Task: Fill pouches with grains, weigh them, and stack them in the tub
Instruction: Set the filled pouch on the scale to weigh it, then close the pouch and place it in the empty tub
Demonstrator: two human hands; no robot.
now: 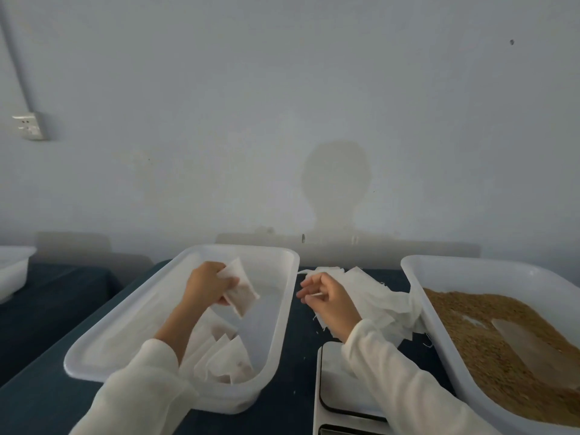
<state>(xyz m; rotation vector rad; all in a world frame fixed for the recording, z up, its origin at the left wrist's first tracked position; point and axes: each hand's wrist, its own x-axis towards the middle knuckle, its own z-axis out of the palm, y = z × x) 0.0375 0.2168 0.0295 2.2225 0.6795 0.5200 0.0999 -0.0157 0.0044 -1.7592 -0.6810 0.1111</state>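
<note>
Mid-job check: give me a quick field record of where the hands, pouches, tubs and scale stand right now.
left hand: grips a filled pouch above the stacking tub
right hand: pinches a thin string, over the dark table
stacked pouches: lie at the stacking tub's near end
empty pouches: loose pile between the two tubs
grain tub: at right, holds brown grains
scale: near edge, nothing visible on its platform, partly hidden by the right sleeve

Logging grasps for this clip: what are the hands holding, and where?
Left hand grips a filled pouch by its upper left edge, above the tub. Right hand pinches a thin white string.
</note>
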